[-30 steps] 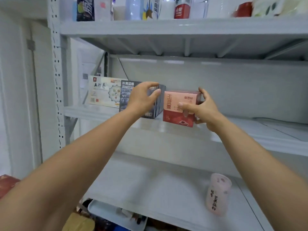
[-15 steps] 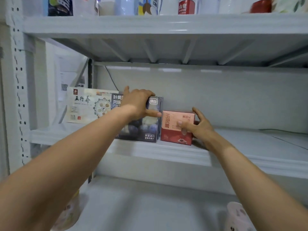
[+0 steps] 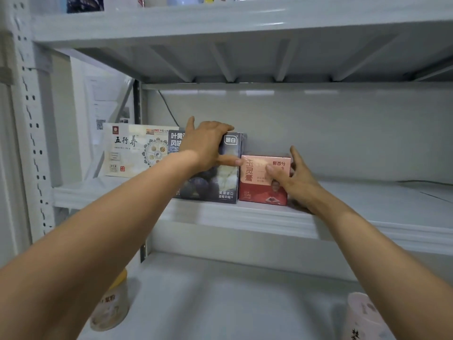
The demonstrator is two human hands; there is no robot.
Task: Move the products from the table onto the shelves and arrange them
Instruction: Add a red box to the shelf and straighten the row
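Observation:
A dark blue box (image 3: 229,177) stands upright on the middle shelf (image 3: 355,217). My left hand (image 3: 208,146) grips its top and front. Right beside it, touching, stands a smaller red and pink box (image 3: 257,190), resting on the shelf. My right hand (image 3: 294,177) holds that box, thumb on its front and fingers behind its right side. A white box with black characters (image 3: 130,150) leans at the far left of the same shelf, behind the dark box.
The upper shelf (image 3: 220,18) carries several bottles and packs. On the lower shelf (image 3: 232,303) stand a cream can (image 3: 110,312) at the left and a pale pink jar (image 3: 365,317) at the right. A perforated upright post (image 3: 27,119) runs down the left.
The red box has come down onto the shelf and closed up against the dark box. The view has moved nearer and upward, so the shelf looks bigger.

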